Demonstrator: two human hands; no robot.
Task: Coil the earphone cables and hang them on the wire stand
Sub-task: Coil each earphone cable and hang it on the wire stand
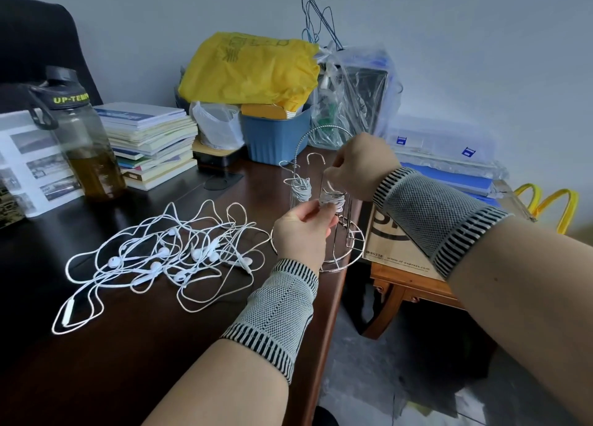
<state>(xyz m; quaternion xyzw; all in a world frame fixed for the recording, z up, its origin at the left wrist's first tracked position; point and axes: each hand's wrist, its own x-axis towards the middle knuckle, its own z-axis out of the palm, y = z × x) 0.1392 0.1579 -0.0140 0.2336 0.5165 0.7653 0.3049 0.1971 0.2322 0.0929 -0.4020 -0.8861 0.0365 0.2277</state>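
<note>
White coiled earphone cable (333,200) (left hand (300,233) pinching) at wire stand (345,249).

Left grip (301,230) raised, fingers pinched, right grip (359,165) curled above it, wrists banded

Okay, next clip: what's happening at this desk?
A person is hanging coiled earphone cables on a wire stand at the desk's right edge. The left hand pinches a coiled bundle at one of the hooks, while the right hand is up at the hooks beside it, fingers curled. One coil already hangs there. A tangle of loose white earphones lies on the desk.
</note>
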